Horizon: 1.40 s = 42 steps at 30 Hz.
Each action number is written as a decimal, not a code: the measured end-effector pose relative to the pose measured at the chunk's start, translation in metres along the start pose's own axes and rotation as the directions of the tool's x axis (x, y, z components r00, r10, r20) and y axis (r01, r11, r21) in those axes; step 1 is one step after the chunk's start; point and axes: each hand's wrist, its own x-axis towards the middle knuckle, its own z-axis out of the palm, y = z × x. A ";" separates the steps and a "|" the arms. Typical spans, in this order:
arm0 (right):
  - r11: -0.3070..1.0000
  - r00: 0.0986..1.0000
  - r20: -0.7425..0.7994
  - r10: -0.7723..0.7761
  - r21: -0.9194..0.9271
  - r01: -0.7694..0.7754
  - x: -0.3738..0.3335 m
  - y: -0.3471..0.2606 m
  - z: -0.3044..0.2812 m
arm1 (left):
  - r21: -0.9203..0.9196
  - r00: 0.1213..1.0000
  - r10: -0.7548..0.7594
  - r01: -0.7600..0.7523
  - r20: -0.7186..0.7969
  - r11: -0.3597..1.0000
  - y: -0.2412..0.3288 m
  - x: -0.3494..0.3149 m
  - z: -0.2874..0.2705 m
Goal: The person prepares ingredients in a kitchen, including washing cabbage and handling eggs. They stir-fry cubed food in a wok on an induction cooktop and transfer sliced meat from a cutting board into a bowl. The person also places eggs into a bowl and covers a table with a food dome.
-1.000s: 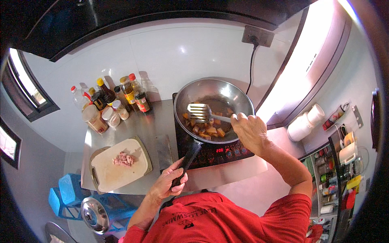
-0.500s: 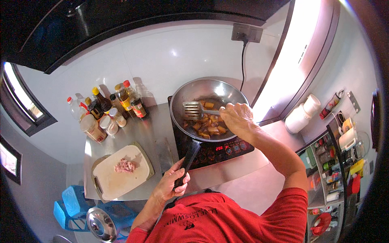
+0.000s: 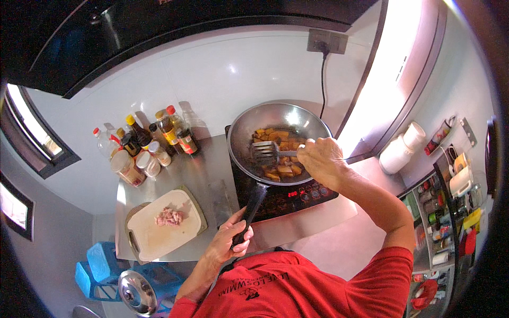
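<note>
A steel wok [image 3: 310, 124] stands on a black induction cooktop [image 3: 254, 209], its black handle pointing toward me. My left hand [image 3: 229, 237] is wrapped round that handle. In my right hand [image 3: 322, 159] is the grey handle of a slotted spatula [image 3: 266, 152], gripped above the wok's right side. The slotted head lies low in the wok among browned orange-yellow chunks of food [image 3: 286, 170] in dark sauce. Left of the cooktop, chopped raw meat [image 3: 169, 216] sits in a small heap on a pale cutting board [image 3: 154, 236].
Several sauce bottles [image 3: 168, 130] and lidded jars [image 3: 148, 164] stand against the wall at the back left. A black cord [image 3: 323, 79] hangs from the wall socket behind the wok. To the right is a white container [image 3: 395, 156]. A pot lid [image 3: 137, 291] rests near blue stools [image 3: 103, 263].
The spatula head has moved lower in the wok, into the food, and the chunks are spread differently. My left hand keeps its hold on the handle. The whole view has shifted slightly.
</note>
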 end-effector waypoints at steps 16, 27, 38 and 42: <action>0.991 0.991 0.066 0.119 0.046 -0.122 -0.052 0.034 0.019 | -0.002 0.999 0.041 -0.041 -0.008 0.999 -0.003 0.002 -0.002; 0.898 0.869 -0.329 0.370 -0.113 -0.425 -0.047 0.042 0.080 | 0.020 0.999 0.027 -0.027 -0.023 0.999 -0.001 -0.002 0.002; 0.860 0.823 -0.418 0.384 -0.164 -0.484 -0.053 0.011 0.153 | 0.190 0.980 0.121 -0.090 -0.159 0.978 -0.014 -0.040 -0.031; 0.833 0.857 -0.297 0.420 -0.247 -0.494 -0.066 0.011 0.155 | 0.196 0.979 0.091 -0.055 -0.182 0.979 -0.029 -0.071 -0.051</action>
